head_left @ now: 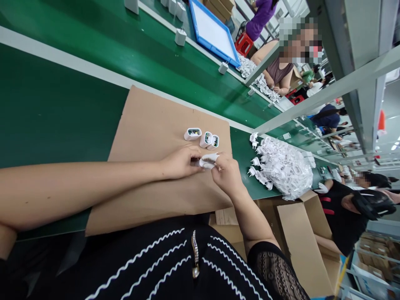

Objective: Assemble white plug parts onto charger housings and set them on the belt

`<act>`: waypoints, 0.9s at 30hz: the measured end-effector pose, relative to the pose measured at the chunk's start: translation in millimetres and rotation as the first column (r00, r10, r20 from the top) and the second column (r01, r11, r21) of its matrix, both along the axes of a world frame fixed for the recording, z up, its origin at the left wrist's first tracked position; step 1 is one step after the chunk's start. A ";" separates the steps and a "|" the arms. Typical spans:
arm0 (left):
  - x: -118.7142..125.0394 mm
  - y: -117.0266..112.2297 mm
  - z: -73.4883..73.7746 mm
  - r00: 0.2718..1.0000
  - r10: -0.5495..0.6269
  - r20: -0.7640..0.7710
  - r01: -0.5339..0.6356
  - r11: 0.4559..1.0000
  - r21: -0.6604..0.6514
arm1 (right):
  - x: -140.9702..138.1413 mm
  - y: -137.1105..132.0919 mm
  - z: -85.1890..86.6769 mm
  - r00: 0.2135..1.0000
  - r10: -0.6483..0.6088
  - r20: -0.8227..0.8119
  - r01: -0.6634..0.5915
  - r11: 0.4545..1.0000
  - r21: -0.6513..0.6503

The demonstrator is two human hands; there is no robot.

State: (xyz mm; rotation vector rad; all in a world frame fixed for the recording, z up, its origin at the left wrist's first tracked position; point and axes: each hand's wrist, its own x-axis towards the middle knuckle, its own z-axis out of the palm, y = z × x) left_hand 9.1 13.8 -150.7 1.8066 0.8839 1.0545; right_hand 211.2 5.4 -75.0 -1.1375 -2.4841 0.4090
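Observation:
My left hand [181, 163] and my right hand [229, 173] meet over a brown cardboard sheet [156, 125]. Between them is a white plastic charger part [206, 161], pinched by the fingers of both hands. Fingers cover much of it, so its exact shape is partly hidden. Just beyond, three white charger housings stand on the cardboard: one [193, 133] on the left and two side by side [206, 140] [214, 141]. Their open tops show green circuit boards inside.
A heap of white plug pieces in a clear bag [281, 166] lies right of the cardboard. Beyond runs a green conveyor belt [109, 54] with chargers [180, 37] and a blue-rimmed tray [215, 33] along its far side. An open carton [306, 241] and co-workers are at right.

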 end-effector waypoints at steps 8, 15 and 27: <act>-0.8 -0.9 5.3 1.000 0.006 -0.019 -0.006 1.000 0.007 | 4.4 -2.6 -4.9 0.999 -0.032 -0.038 0.032 0.999 -0.002; 0.1 0.3 -3.0 0.999 0.021 -0.048 -0.022 1.000 -0.019 | -5.6 -2.5 -3.4 0.991 -0.014 0.132 0.012 1.000 0.016; 4.9 -10.3 19.3 0.991 -0.008 -0.135 0.001 0.999 -0.052 | 15.9 -1.0 -29.1 0.921 -0.181 -0.345 0.096 0.963 -0.250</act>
